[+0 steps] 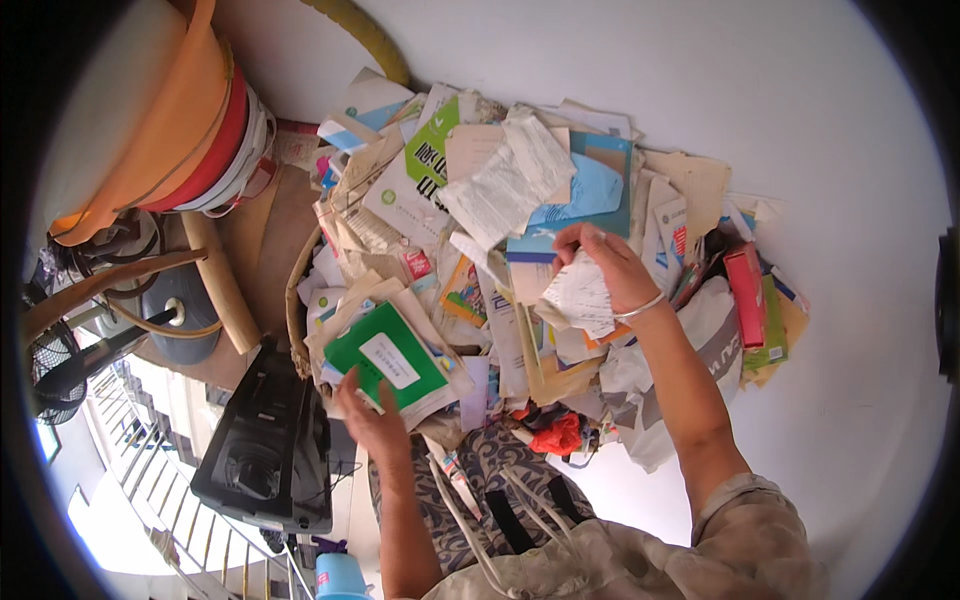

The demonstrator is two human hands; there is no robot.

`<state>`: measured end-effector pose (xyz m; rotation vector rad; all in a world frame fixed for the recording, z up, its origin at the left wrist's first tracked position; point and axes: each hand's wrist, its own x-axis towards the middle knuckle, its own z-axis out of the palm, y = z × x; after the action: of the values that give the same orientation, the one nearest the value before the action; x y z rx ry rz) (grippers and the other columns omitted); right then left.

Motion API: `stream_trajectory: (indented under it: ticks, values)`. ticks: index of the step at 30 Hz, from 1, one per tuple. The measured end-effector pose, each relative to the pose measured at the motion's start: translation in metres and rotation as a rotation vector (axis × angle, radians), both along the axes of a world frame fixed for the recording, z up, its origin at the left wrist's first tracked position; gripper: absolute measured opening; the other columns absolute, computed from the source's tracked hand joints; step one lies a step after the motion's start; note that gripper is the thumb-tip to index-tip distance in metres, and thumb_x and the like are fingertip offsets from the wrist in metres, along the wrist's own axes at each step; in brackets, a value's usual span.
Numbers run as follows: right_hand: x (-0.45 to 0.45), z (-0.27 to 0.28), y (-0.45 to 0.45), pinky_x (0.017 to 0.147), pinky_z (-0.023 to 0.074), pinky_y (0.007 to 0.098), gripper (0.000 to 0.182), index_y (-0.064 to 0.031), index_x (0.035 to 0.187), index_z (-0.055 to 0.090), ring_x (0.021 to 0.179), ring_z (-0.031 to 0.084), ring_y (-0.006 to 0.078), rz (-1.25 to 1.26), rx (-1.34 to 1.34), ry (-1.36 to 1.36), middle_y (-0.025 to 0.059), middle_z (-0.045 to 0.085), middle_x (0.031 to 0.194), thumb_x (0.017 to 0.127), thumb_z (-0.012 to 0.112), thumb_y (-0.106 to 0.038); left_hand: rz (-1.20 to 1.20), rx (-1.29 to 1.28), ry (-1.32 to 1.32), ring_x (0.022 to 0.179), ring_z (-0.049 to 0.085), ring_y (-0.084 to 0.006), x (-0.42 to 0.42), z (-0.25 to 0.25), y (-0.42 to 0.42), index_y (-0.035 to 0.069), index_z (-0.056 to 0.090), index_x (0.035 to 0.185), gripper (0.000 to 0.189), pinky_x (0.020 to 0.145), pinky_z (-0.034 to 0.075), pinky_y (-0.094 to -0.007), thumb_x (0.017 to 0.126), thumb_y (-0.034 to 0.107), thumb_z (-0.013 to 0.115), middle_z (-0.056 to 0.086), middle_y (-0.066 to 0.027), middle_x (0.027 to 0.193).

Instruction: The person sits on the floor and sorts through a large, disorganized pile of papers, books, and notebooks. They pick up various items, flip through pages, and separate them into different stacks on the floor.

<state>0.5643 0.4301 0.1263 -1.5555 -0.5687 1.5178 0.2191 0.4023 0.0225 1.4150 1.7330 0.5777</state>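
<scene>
My right hand [619, 274], with a bangle at the wrist, has its fingers curled around a crumpled white sheet [581, 296] with lines of writing. Below the sheet lie loose papers and a blue book [600, 214]. The slightly blurred left hand [364, 420] has thumb and fingers spread at the lower edge of a green booklet [401, 334] with a white label. Whether those fingertips touch it I cannot tell. That booklet rests on other papers at the left of a large paper heap. Creased white paper [510, 180] lies flat on top, further up the heap.
Nested orange, red and white buckets [187, 127] stand at upper left, beside a wooden pole [217, 281]. A black speaker-like case [262, 450] is left of my left hand. At right are a grey-and-white plastic bag [660, 375] and a red box [745, 296] near the white wall [847, 262].
</scene>
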Motion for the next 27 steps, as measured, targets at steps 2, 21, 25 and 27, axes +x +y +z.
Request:
stream_trajectory:
  ticks: [2, 21, 25, 27]
  values:
    - [-0.022, -0.016, -0.005, 0.074, 0.0493, 0.0300, 0.037, -0.0008, 0.103, 0.057, 0.085, 0.058, 0.0166, 0.028, 0.034, 0.082, 0.0032, 0.051, 0.085, 0.102, 0.043, -0.035, -0.063, -0.185, -0.338, 0.097, 0.061, -0.0211, 0.032, 0.027, 0.013, 0.003, 0.056, 0.121, 0.044, 0.077, 0.052, -0.0318, 0.079, -0.004, 0.068, 0.058, -0.0110, 0.114]
    - [-0.081, -0.076, -0.059, 0.080, 0.0490, 0.0272, 0.027, -0.0026, 0.106, 0.063, 0.089, 0.061, 0.0103, 0.044, -0.211, 0.185, 0.0021, 0.066, 0.098, 0.084, 0.070, -0.018, 0.017, -0.652, -0.747, 0.053, 0.045, -0.0024, 0.069, 0.004, -0.019, 0.006, 0.055, 0.082, 0.019, 0.042, 0.033, -0.0195, 0.093, 0.018, 0.065, 0.057, 0.0027, 0.069]
    - [-0.091, -0.068, -0.056, 0.085, 0.0469, 0.0254, 0.029, -0.0008, 0.111, 0.062, 0.097, 0.060, 0.0111, -0.030, -0.256, 0.365, 0.0036, 0.066, 0.103, 0.089, 0.064, -0.019, 0.096, -0.693, -0.915, 0.054, 0.040, -0.0008, 0.063, -0.003, -0.023, 0.009, 0.051, 0.075, 0.026, 0.044, 0.029, -0.0194, 0.094, 0.023, 0.063, 0.052, 0.0054, 0.064]
    - [-0.098, -0.058, -0.052, 0.087, 0.0463, 0.0254, 0.030, -0.0007, 0.113, 0.062, 0.099, 0.060, 0.0116, 0.033, -0.204, 0.414, 0.0043, 0.065, 0.104, 0.089, 0.063, -0.019, 0.131, -0.684, -0.956, 0.060, 0.041, -0.0007, 0.064, -0.012, -0.030, 0.008, 0.052, 0.076, 0.024, 0.051, 0.032, -0.0194, 0.094, 0.019, 0.064, 0.052, 0.0058, 0.068]
